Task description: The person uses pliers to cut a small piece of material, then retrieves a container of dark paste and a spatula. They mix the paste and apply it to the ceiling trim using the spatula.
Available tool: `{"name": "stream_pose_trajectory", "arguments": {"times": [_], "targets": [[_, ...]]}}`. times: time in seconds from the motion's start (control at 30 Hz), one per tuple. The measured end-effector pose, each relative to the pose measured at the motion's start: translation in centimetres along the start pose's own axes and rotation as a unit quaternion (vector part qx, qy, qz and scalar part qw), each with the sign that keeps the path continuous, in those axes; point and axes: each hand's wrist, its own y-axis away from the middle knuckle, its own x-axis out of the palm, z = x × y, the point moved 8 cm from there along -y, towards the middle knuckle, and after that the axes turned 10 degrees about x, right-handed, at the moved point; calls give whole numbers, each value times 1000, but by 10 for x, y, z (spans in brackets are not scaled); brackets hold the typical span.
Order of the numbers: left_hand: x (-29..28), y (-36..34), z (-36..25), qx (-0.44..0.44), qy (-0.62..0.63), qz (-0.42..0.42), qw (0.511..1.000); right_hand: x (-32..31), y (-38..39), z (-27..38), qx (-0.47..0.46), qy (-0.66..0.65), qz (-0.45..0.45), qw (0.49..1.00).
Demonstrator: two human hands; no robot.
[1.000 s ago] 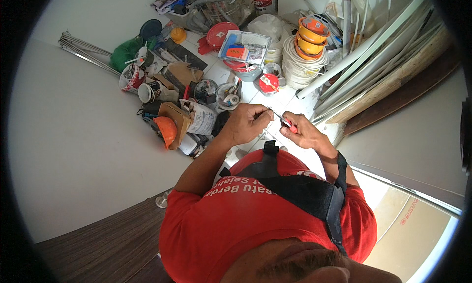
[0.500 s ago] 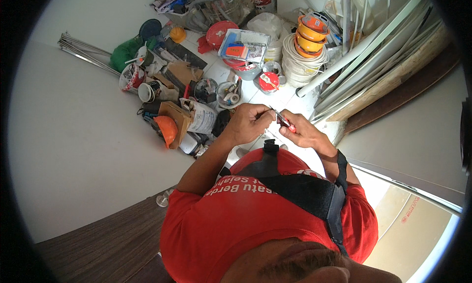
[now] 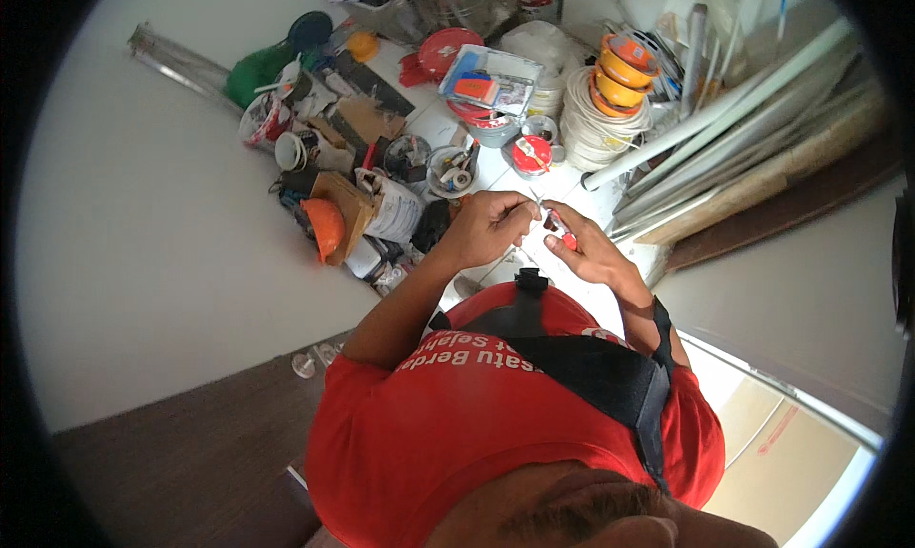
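Your right hand [image 3: 599,257] has its fingers [image 3: 578,220] clamped on a small tool with red handles [image 3: 569,239], which lies across the inside of that hand, between the curled fingers and the thumb. The tool's head points up and left, toward your left hand [image 3: 486,229], and ends just beside the tips of that hand's fingers; whether its jaws are together or apart is too small to tell. On your left hand, the thumb and forefinger are brought together in a pinch on a thin piece [image 3: 537,201], too fine to identify, which pokes out beside the tool's head. You have both hands raised in front of your red shirt [image 3: 515,405], near each other, with the tool in the narrow space between them. Below, on the white tiled floor [image 3: 493,167], a red-lidded tub [image 3: 531,154] stands beyond your fingers, with a round container of tools and tape [image 3: 454,172] to its left. To the right of the tub, white cable [image 3: 593,133] is wound in a thick coil, with a stack of yellow and orange helmets [image 3: 624,79] on top.
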Motion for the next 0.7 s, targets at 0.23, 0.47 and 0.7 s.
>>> {"name": "stream_pose_trajectory", "arguments": {"times": [0.23,0.47,0.7], "targets": [[-37,29,71,-90,27,-113,989,47,-32,-103,191,-297,69,933],[-97,98,144,-144,120,-295,937,130,-61,-153,381,-477,200,766],[-163,151,186,-179,206,-430,861,200,-108,-141,400,-355,297,791]]}}
